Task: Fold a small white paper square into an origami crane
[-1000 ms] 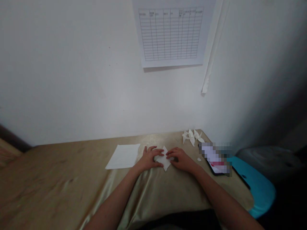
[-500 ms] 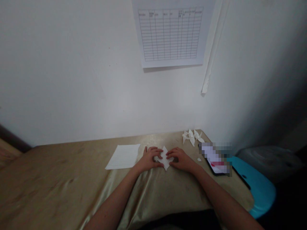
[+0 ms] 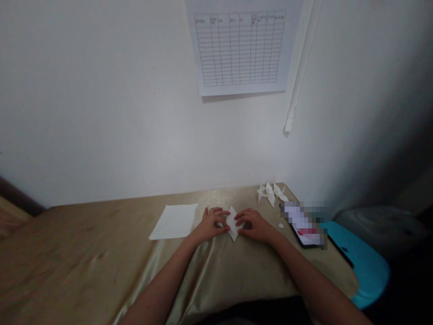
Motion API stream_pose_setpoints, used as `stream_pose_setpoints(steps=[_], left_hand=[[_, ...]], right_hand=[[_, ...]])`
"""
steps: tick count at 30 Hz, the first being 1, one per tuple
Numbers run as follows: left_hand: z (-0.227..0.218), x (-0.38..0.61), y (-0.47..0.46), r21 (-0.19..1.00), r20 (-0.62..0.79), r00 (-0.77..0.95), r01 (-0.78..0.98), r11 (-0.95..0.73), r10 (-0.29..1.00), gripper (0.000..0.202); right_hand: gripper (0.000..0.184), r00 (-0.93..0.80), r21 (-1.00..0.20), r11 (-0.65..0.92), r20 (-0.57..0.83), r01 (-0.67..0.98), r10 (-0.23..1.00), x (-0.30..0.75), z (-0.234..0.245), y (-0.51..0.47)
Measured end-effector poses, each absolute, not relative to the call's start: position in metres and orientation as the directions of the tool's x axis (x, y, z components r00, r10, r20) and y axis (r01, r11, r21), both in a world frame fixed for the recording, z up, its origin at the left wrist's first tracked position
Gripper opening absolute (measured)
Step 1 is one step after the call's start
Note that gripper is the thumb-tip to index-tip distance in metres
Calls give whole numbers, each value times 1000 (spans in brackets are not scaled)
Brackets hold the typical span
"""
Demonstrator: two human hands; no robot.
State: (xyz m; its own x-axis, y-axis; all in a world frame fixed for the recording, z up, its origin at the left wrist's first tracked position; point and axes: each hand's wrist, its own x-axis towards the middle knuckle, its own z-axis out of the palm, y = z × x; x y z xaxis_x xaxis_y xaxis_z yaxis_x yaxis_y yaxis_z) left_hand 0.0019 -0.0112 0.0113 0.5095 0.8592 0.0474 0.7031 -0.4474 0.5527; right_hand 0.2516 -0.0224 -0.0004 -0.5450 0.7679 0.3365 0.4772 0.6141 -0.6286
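Between my hands a small piece of white paper [image 3: 232, 224], folded into a diamond shape, lies on the cloth-covered table. My left hand [image 3: 210, 225] pinches its left edge with thumb and fingertips. On the opposite side, the thumb and curled fingers of my right hand [image 3: 254, 226] grip the right edge. The fingertips hide parts of both sides of the diamond. Left of my left hand lies a sheet of lined paper [image 3: 173, 222]. Several folded white paper cranes [image 3: 269, 195] stand in the far right corner, beyond my right hand.
A phone [image 3: 302, 229], its screen blurred out, lies at the right edge, with a small paper scrap [image 3: 281, 225] beside it. A turquoise stool [image 3: 370, 266] stands right of the table [image 3: 84, 253]. A printed chart [image 3: 241, 54] hangs on the wall behind.
The fingers of my left hand have shifted slightly, and the left side of the folded paper now looks narrower. My right hand stays almost in place.
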Motion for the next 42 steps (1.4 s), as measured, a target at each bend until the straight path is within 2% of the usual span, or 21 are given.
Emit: stream_pose_setpoints(steps=[6, 11, 21, 23, 26, 28, 37, 42], left_hand=[[12, 4, -11, 561, 50, 493, 705, -433, 868, 16], [13, 4, -12, 561, 59, 492, 703, -437, 869, 16], [14, 8, -14, 582, 66, 464, 702, -412, 883, 17], [15, 8, -15, 563, 63, 471, 712, -421, 880, 23], [15, 8, -16, 531, 66, 481, 724, -439, 874, 47], [13, 9, -16, 521, 79, 469, 733, -438, 879, 55], [4, 17, -12, 494, 110, 404, 771, -402, 908, 22], [4, 24, -13, 482, 123, 367, 790, -378, 922, 11]], right_hand=[[21, -540, -648, 598, 323, 472, 777, 250, 4, -24], [23, -539, -612, 620, 346, 490, 768, 249, 3, -24], [14, -492, -540, 653, 430, 531, 757, 247, -6, -19], [14, -497, -534, 662, 438, 526, 749, 248, -9, -17], [14, -505, -531, 668, 439, 522, 743, 248, -12, -15], [12, -500, -533, 665, 440, 523, 746, 248, -13, -14], [20, -421, -537, 617, 453, 574, 786, 244, -16, -14], [11, -358, -504, 565, 452, 653, 817, 238, -13, -15]])
